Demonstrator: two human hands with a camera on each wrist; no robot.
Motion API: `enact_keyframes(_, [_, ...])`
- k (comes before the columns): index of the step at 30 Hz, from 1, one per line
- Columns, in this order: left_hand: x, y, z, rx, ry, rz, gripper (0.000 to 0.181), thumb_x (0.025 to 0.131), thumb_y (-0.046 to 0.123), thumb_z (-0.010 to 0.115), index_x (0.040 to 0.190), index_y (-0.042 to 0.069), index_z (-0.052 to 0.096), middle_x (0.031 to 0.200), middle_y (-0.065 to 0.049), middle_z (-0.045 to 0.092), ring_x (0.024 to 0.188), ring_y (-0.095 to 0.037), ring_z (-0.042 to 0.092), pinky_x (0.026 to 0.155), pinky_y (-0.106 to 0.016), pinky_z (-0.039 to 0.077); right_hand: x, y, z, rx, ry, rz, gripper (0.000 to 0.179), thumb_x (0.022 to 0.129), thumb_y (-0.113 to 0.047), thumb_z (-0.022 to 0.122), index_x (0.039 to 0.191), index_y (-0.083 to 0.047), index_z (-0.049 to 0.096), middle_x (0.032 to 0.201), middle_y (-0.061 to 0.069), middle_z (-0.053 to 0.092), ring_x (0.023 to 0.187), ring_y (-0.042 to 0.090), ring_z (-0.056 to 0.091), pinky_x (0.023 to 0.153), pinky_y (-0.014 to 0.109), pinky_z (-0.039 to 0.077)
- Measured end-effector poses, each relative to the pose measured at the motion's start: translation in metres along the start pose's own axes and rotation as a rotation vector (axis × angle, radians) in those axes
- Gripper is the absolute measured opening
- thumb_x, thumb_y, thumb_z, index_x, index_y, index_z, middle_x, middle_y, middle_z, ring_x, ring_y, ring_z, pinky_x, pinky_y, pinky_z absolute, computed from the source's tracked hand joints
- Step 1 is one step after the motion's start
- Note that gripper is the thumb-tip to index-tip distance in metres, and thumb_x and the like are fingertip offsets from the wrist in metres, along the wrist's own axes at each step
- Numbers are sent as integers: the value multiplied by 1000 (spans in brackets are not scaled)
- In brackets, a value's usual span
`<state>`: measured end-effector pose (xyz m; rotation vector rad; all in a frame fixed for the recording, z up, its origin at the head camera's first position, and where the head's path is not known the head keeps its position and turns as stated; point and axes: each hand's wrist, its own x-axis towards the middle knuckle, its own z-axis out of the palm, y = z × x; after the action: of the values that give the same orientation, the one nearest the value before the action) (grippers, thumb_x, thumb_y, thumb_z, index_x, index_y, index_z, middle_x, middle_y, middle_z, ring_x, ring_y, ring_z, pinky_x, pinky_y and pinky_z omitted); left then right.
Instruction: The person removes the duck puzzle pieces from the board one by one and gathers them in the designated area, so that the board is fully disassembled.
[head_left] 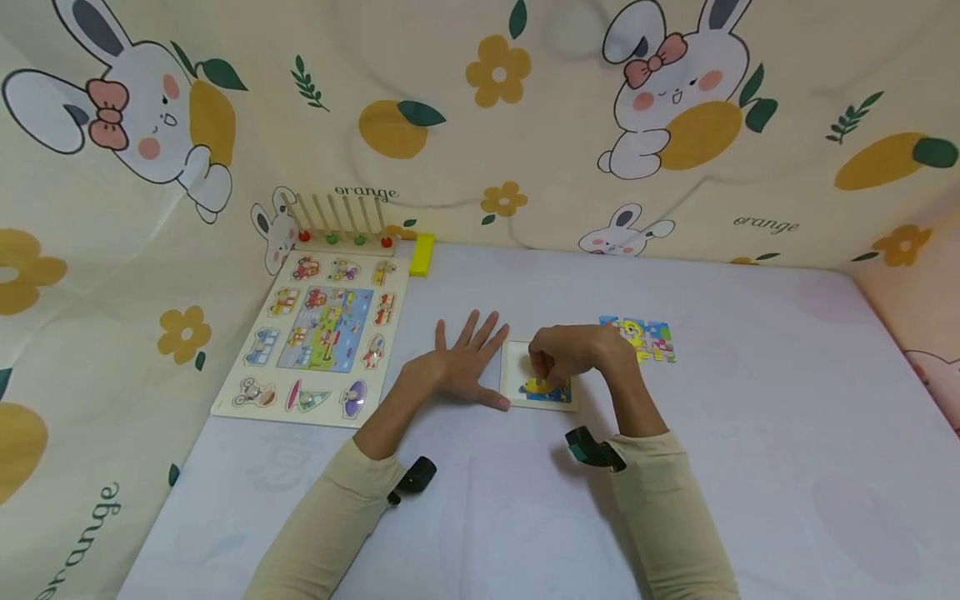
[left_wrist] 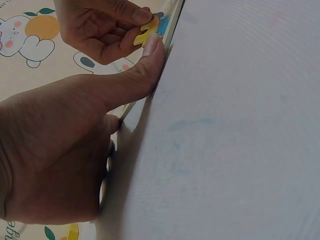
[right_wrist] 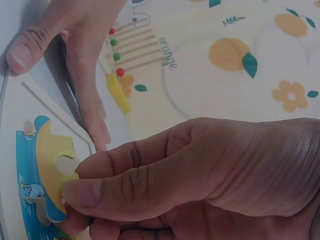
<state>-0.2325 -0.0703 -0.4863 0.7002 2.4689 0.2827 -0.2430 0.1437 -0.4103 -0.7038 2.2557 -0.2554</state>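
A small white puzzle tray (head_left: 514,363) lies in front of me, with blue and yellow jigsaw pieces (head_left: 553,395) along its near side. My left hand (head_left: 467,367) is spread flat beside it, fingers straight, with the thumb at the tray's left edge. Over the tray, my right hand (head_left: 573,348) pinches a yellow jigsaw piece (left_wrist: 146,33) between thumb and fingers. In the right wrist view the right thumb (right_wrist: 82,192) covers part of that piece, close over the pieces in the tray.
More jigsaw pieces (head_left: 651,337) lie to the right, partly behind the right hand. A large wooden knob puzzle board (head_left: 243,367) is at the left. Behind it stand a peg rack (head_left: 341,242) with red and green beads and a yellow block (head_left: 422,255), near the patterned backdrop.
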Motion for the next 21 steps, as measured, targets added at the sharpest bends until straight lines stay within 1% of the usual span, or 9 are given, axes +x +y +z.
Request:
enact_keyframes(5, [3,-3,2,-11,5,8,125,87,72,69,168,20,-11,174,-2,-30,160,-31,-32,120,-78,-15,-1,2,-2,32,6,-17,10,91,-5,79,92,-8,70,90,3,67,81,13,59,73,24,49])
enact_keyframes(10, [3,-4,4,-1,20,9,125,87,71,69,169,21,-11,174,-2,-29,161,-31,-31,121,-77,-15,-7,7,-5,39,48,-51,9,90,-5,79,90,-8,70,88,2,68,80,13,58,73,25,49])
enact_keyframes(16, [-3,1,-1,-10,13,-2,124,87,70,69,169,20,-9,174,-3,-28,162,-31,-29,122,-77,-13,-23,21,-11,74,109,-84,8,92,-7,76,90,-9,68,87,1,67,81,13,58,74,27,49])
enact_keyframes(19, [-7,4,-5,-6,11,0,124,87,70,70,169,19,-8,175,-4,-27,162,-32,-27,123,-76,-13,-33,30,-14,104,147,-80,7,92,-5,73,89,-9,67,85,1,65,81,14,57,75,29,48])
enact_keyframes(21, [-6,4,-5,-14,0,-2,124,88,70,70,169,20,-10,174,-3,-29,161,-31,-30,122,-76,-15,-41,36,-15,122,172,-64,6,92,-5,71,90,-9,67,86,1,65,82,14,57,76,30,48])
